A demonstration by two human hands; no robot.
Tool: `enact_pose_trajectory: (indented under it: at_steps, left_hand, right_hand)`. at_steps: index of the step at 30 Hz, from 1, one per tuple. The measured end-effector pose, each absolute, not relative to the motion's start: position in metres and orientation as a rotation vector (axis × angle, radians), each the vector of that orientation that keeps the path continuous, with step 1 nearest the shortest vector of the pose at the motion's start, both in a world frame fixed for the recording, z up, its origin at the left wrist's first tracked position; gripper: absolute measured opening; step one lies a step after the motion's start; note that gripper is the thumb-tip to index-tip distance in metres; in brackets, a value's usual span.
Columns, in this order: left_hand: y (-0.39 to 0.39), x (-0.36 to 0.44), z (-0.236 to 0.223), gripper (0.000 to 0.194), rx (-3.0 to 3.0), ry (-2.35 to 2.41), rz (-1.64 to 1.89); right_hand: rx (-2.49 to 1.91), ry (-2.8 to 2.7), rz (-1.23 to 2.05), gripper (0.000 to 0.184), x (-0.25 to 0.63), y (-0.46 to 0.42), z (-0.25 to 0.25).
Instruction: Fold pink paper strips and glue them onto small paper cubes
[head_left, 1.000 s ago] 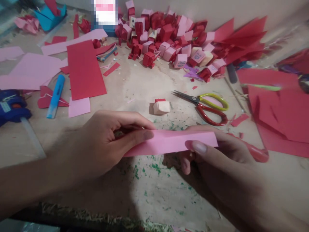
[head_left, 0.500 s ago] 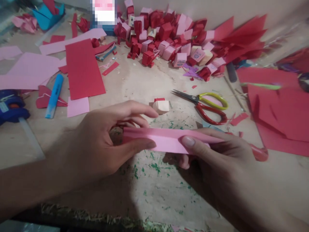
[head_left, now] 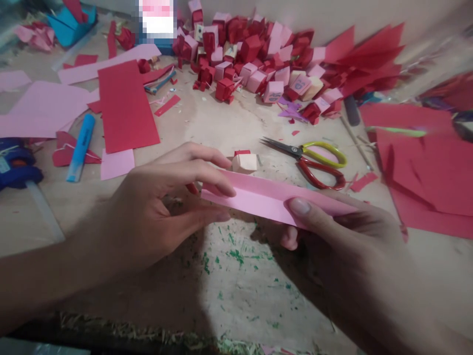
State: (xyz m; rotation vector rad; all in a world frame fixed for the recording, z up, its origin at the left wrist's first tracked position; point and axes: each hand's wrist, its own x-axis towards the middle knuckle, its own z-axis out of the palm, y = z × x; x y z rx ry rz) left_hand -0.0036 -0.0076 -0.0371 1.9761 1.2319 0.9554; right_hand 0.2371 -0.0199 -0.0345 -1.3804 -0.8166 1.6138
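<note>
Between the spread left hand [head_left: 148, 212] and the right hand [head_left: 354, 246] pinching it runs a creased pink strip [head_left: 258, 201].

Right hand [head_left: 354, 251] partly hidden behind pink strip [head_left: 254, 198].

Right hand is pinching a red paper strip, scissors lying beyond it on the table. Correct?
Not quite: the paper strip is pink, not red, as the head view shows. The right hand is pinching it, and the scissors lie beyond it on the table.
</note>
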Motion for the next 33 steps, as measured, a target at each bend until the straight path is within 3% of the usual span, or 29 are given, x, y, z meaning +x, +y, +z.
enact_pose_trajectory:
  at_steps: [25,33]
  left_hand:
    - [-0.010,0.000,-0.041,0.020,1.746,1.179,1.094]
    - [-0.011,0.001,-0.037,0.005,1.753,1.201,1.081]
  right_hand:
    - [-1.267,-1.101,1.675,0.031,0.245,-0.022,-0.043]
    - [-1.365,-1.231,1.585,0.030,0.249,-0.020,-0.039]
